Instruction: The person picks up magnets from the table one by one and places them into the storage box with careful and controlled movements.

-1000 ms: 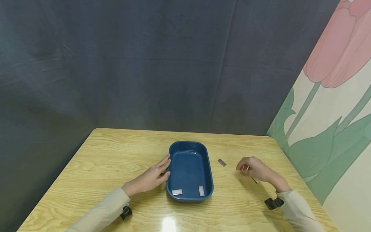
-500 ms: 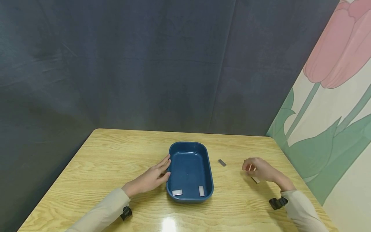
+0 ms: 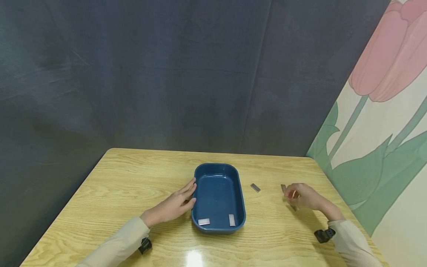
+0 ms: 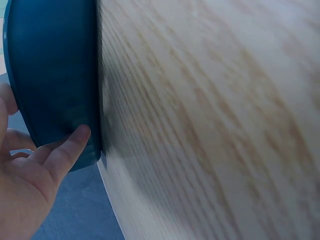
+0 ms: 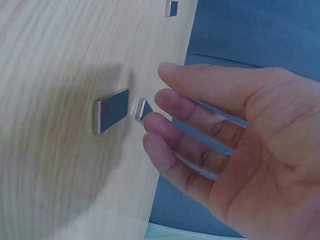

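Note:
A deep blue rectangular tray (image 3: 217, 198) stands on the wooden table, with two small shiny rectangular metal blocks lying in its near end. Against the tray's left side rests my left hand (image 3: 171, 205). In the left wrist view its fairly straight fingers touch the tray's outer wall (image 4: 55, 75). My right hand (image 3: 307, 196) hovers above the table on the right, fingers loosely bent and nothing between them. Close to its fingertips in the right wrist view lies a flat silver metal block (image 5: 111, 111), with another block (image 5: 142, 111) just behind, partly covered by a finger.
A third loose metal block (image 3: 255, 187) lies between the tray and the right hand. A dark curtain (image 3: 186, 81) hangs behind the table (image 3: 140, 167). Along the right side runs a wall (image 3: 393, 122) painted with flowers.
My right hand has moved a little to the right, uncovering a metal block at its far side and covering part of the nearer one. The left hand and tray have not moved.

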Motion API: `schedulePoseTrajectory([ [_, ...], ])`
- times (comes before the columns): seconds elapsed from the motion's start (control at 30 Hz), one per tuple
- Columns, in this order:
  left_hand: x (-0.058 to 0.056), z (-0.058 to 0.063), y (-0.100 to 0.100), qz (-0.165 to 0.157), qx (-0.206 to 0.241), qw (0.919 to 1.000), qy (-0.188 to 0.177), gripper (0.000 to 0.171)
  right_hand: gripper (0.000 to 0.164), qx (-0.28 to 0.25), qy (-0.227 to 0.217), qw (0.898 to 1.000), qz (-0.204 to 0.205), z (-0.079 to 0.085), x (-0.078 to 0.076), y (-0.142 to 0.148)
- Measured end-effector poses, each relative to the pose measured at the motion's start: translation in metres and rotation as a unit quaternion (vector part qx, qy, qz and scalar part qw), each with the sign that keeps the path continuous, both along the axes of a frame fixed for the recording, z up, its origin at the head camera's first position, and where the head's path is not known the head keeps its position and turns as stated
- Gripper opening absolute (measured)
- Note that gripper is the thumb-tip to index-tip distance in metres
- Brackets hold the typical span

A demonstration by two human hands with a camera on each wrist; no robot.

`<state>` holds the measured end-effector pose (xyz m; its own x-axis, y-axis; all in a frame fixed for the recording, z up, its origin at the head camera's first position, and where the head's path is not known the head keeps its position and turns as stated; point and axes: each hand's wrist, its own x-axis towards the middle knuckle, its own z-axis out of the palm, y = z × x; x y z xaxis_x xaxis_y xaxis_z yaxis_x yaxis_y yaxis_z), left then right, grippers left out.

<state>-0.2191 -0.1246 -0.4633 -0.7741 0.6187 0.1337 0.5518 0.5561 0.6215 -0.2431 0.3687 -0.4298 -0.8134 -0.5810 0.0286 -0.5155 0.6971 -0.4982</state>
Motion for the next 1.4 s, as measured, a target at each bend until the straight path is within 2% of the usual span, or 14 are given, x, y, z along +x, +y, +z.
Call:
schedulePoseTrajectory([
  [0.37,-0.001,-0.001,0.0,-0.003,-0.001,1.0,0.005,0.058,0.01,-0.011,-0.014,1.0,-0.005,-0.007,0.0,0.008],
  [0.77,-0.001,-0.001,0.0,0.0,-0.003,1.0,0.005,0.058,0.009,-0.002,-0.065,0.997,-0.027,-0.014,0.0,0.011],
  [1.13,-0.001,-0.001,0.0,-0.004,0.005,1.0,0.0,0.059,0.011,0.009,-0.035,0.999,-0.029,-0.02,-0.005,0.012],
  [1.4,-0.001,-0.001,0.0,-0.003,0.005,1.0,-0.005,0.059,0.01,0.008,-0.036,0.999,-0.027,-0.022,-0.006,0.012],
])
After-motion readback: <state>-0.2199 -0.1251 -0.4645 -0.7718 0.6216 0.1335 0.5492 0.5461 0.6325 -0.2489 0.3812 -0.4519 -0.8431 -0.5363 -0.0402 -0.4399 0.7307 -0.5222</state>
